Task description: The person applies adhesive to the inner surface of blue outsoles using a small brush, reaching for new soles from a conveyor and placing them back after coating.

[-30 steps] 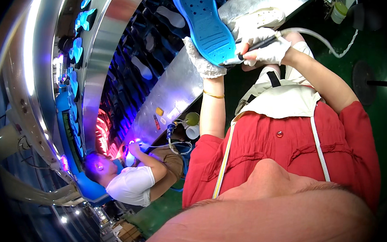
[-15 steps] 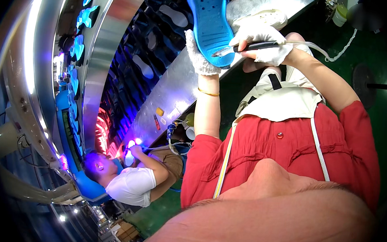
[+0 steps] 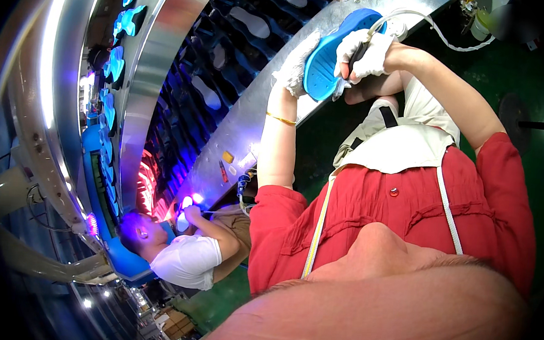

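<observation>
My left hand [image 3: 296,64], in a white knit glove, grips a blue shoe sole [image 3: 323,68] along its left side. The sole is tilted over the metal ledge, its far end leaning to the right. In my gloved right hand [image 3: 372,54] is a black-handled brush [image 3: 357,54], fingers wrapped round the handle. Its tip [image 3: 339,89] points down at the right edge of the sole's near end. A pale tube [image 3: 412,13] runs from the handle's top off to the right. Part of a whitish shoe piece [image 3: 397,29] shows behind my right hand.
A metal ledge [image 3: 254,110] runs along a conveyor carrying dark and pale soles [image 3: 250,22]. More blue soles [image 3: 112,67] lie on an upper belt at left. A co-worker in a white shirt [image 3: 185,261] works under purple light. A yellow block [image 3: 228,157] lies on the ledge.
The sole has turned and tilted, its far end swinging right. The brush has gone from the sole's inner face to its right edge, its handle now steeper. My left hand shifted slightly.
</observation>
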A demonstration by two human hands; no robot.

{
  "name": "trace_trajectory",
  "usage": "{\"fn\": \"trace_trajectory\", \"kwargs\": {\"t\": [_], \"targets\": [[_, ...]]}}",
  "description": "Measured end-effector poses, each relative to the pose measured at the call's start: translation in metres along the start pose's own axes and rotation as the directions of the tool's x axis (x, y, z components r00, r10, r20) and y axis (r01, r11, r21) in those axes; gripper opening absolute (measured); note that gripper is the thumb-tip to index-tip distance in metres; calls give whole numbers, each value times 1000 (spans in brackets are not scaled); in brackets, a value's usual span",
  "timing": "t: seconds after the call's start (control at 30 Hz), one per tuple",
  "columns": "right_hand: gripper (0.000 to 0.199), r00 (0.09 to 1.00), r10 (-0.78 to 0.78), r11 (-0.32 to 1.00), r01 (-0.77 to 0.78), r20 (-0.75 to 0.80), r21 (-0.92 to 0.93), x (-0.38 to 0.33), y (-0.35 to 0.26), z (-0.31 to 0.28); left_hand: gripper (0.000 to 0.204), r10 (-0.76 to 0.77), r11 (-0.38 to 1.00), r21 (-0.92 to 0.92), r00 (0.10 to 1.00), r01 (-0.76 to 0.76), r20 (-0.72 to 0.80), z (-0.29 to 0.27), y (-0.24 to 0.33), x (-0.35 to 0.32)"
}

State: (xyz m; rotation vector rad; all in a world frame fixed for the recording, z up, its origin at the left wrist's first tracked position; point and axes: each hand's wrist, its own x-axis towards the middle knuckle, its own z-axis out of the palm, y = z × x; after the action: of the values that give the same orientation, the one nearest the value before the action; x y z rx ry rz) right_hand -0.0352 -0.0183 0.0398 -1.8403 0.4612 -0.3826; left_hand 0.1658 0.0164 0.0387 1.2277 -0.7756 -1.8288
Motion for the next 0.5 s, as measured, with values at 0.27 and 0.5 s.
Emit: {"fn": "trace_trajectory", "kwargs": {"t": [0.27, 0.5], "targets": [[15, 989, 110, 990, -100, -101, 100, -11, 14, -9, 44, -70, 997, 14, 993, 69, 92, 6, 3, 4], [14, 979, 26, 988, 6, -203, 153, -20, 12, -18, 56, -132, 986, -66, 965, 150, 226, 8, 6, -1]]}}
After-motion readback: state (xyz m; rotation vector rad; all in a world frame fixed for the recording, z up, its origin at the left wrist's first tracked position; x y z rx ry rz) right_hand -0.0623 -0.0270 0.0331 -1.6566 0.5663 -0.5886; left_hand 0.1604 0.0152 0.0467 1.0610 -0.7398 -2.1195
